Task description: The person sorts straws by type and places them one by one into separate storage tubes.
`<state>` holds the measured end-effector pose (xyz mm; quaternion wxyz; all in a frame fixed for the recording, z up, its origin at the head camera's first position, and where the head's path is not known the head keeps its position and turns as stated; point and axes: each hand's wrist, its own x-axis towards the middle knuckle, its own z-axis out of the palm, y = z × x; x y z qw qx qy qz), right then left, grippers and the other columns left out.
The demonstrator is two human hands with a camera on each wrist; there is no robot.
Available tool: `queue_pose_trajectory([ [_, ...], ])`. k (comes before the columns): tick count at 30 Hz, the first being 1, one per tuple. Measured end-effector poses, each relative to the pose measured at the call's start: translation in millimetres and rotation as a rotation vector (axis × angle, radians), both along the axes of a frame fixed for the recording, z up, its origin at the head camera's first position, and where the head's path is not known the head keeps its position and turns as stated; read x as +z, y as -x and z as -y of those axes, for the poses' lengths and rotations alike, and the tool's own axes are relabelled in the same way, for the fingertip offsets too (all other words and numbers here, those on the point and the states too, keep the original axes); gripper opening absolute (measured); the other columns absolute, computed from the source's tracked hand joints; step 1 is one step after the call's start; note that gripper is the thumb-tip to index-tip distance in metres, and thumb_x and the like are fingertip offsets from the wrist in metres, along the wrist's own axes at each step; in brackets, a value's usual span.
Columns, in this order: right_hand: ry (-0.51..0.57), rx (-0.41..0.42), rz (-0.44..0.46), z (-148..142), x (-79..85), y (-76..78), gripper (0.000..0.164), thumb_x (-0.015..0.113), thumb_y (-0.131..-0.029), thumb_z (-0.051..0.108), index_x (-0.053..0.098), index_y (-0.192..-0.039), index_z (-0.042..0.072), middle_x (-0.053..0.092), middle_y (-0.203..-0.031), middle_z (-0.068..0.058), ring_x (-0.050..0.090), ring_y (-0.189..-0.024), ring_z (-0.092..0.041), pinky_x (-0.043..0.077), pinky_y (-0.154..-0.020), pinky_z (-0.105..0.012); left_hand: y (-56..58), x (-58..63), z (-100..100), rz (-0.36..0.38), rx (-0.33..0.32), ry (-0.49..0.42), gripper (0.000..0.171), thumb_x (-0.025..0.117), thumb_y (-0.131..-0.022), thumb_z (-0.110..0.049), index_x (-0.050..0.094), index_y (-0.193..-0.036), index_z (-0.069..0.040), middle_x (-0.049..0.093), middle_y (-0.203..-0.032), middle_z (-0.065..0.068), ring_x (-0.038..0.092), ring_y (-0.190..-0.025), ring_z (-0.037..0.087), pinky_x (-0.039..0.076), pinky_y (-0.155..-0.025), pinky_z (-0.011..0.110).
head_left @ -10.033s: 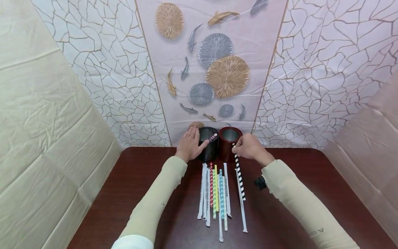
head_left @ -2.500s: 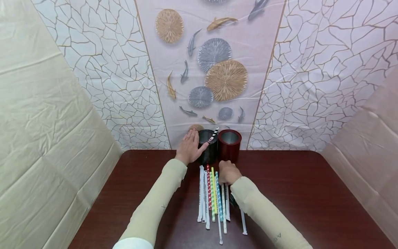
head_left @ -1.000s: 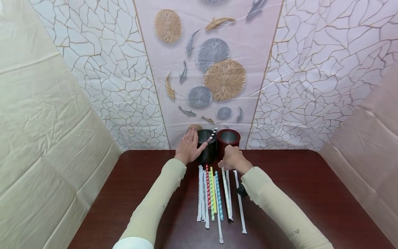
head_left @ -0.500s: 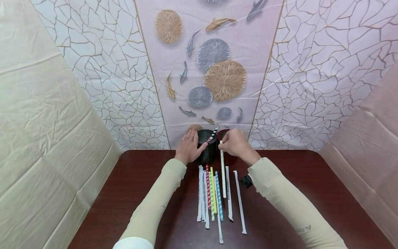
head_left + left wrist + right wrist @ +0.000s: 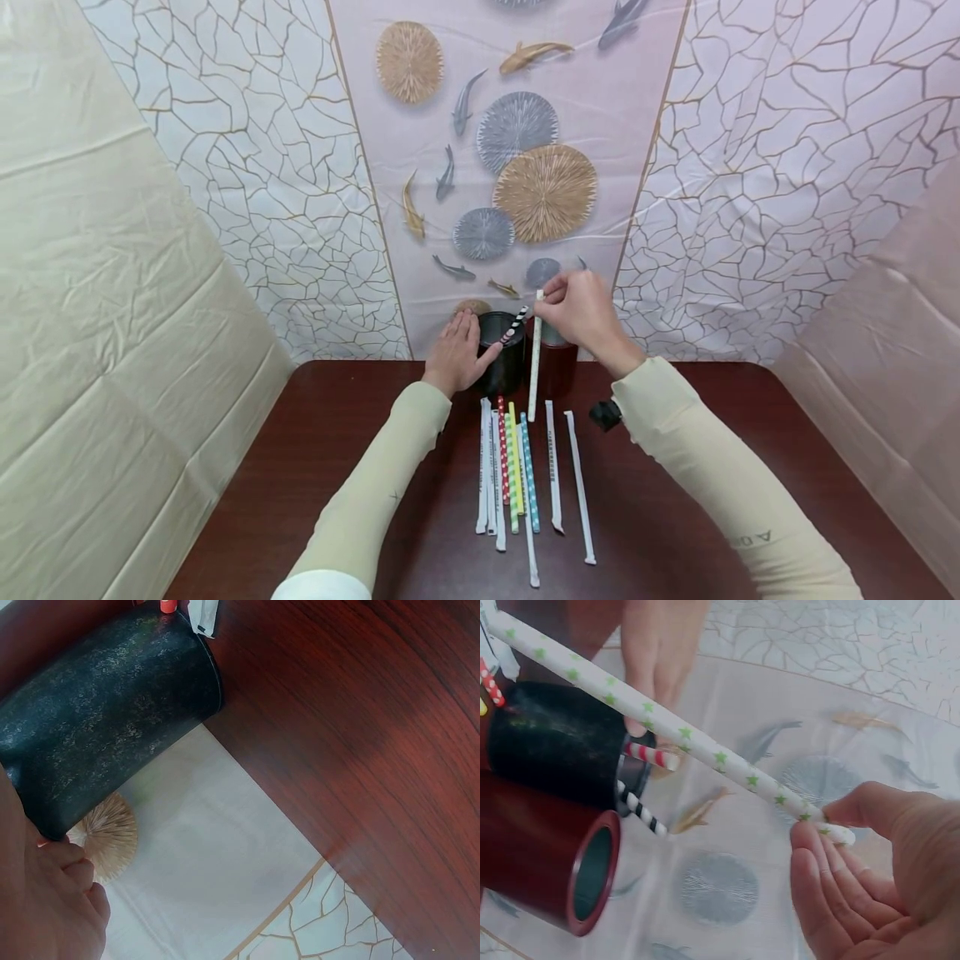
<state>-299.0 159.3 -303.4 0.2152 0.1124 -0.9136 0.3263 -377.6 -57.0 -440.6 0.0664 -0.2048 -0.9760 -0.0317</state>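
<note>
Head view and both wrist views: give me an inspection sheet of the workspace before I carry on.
Surface: dark reddish-brown tabletop, wood-grained.
Job's things: green-starred straw, held; black cup, upright, with red-striped straw and black-striped straw; red cup beside it; loose bare straws and white-wrapped straws on the tabletop.
Clutter: nothing seen.
Hands: left hand touches the black cup; right hand pinches the green-starred straw near one end.
Cables: nothing seen.
Surroundings: fish-patterned backdrop, pale cloth at both sides.

The straw (image 5: 671,729), white with green stars, slants slightly from vertical, its upper end pinched by the right hand (image 5: 581,310). The black cup (image 5: 501,368) stands upright on the tabletop (image 5: 360,450), left hand (image 5: 455,354) against its side, two striped straws (image 5: 643,810) leaning from its mouth.
</note>
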Motion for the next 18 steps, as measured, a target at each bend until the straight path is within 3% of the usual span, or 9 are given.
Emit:
queue_pose_trajectory([
  [13,0.129,0.011,-0.211,6.1,38.8,-1.2,0.018,0.076,-0.091,0.013,0.076,-0.102,-0.002,0.081,-0.091,-0.018,0.080,-0.081,-0.030,0.065,-0.078,-0.045,1.2,1.5,-1.1,0.019,0.006,-0.001,0.088,0.022,-0.110,-0.066,0.019,-0.168,0.001,0.016,-0.177,0.019,0.016,-0.166,0.031,0.020,-0.135,0.042],
  [18,0.183,0.001,-0.280,11.7,49.2,-2.8,0.020,0.077,-0.092,0.016,0.076,-0.104,0.001,0.082,-0.094,-0.015,0.080,-0.082,-0.026,0.065,-0.077,-0.038,1.6,1.0,-0.9,0.023,0.010,-0.001,0.088,0.023,-0.110,-0.066,0.019,-0.168,0.001,0.016,-0.177,0.019,0.017,-0.166,0.031,0.020,-0.135,0.042],
])
